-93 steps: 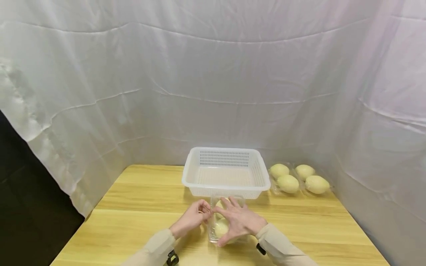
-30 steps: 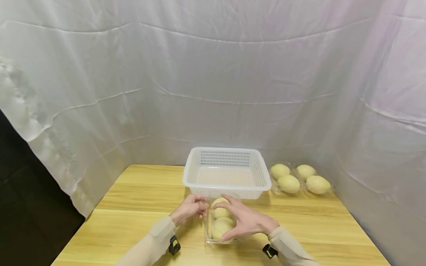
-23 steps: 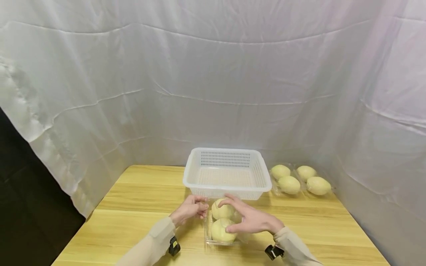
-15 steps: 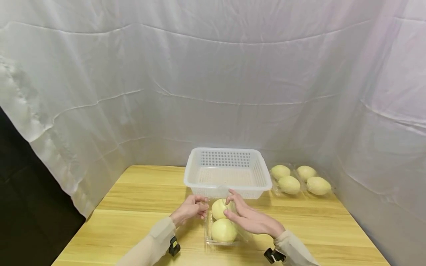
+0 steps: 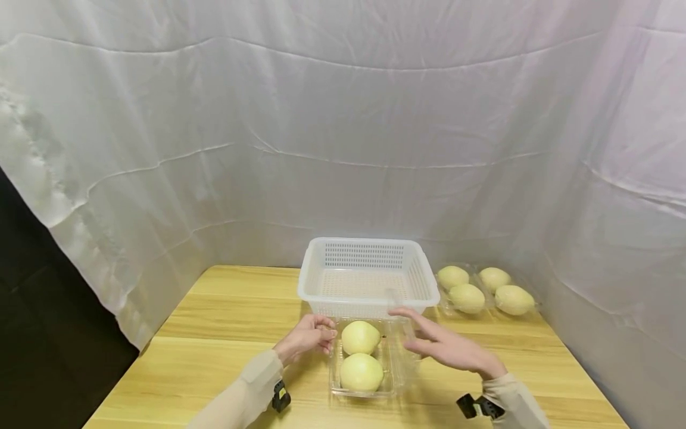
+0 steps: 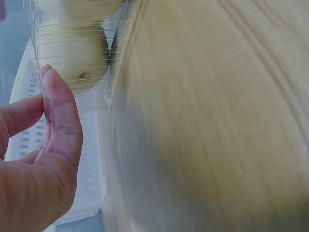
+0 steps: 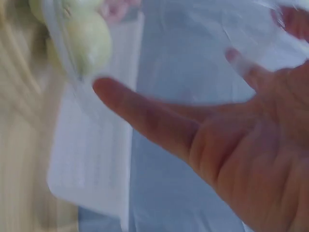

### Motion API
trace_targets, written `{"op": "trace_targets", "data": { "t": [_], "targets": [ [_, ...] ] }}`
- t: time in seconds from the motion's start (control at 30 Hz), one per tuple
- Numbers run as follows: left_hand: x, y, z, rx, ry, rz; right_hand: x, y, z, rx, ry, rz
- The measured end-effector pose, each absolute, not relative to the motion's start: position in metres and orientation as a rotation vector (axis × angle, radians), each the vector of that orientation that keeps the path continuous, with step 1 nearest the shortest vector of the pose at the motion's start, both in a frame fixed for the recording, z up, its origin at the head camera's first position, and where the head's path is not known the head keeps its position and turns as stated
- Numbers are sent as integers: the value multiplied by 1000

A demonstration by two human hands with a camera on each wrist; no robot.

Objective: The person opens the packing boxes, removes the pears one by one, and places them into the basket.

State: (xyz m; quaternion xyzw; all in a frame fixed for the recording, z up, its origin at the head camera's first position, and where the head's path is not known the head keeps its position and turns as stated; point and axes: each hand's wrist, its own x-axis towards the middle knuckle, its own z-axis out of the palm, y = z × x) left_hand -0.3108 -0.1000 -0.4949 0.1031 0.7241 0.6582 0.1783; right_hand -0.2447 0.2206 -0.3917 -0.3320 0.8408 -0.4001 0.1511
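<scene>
A clear plastic clamshell box (image 5: 336,390) stands on the table with its lid (image 5: 405,363) swung up on the right side. Two pale yellow oval fruits (image 5: 361,373), like small melons, lie in it one behind the other. At the box's left rim my left hand (image 5: 306,338) pinches the edge between thumb and fingers, as the left wrist view confirms. My right hand (image 5: 452,345) is at the lid, its fingers straight and spread. Clear plastic appears near those fingers in the blurred right wrist view; exact contact is hard to tell.
Behind the box stands a white plastic basket (image 5: 303,293) with nothing in it. To its right, more clear boxes hold pale yellow fruits (image 5: 467,298) in pairs. Grey-white curtains (image 5: 343,196) enclose the wooden table (image 5: 236,333) at the back and sides.
My right hand has moved from over the fruits to the right, and the lid has swung up that way, uncovering both fruits. The left hand stays at the left rim.
</scene>
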Motion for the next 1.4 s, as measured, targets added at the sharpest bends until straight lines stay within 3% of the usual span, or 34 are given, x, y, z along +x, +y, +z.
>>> {"op": "trace_targets", "data": {
  "t": [0.43, 1.4],
  "targets": [
    [-311, -98, -492, 251, 2079, 1856, -261, 304, -408, -665, 2090, -1274],
    [-311, -90, -492, 217, 2145, 1862, -275, 313, -442, -499, 2272, -1226]
  ]
}}
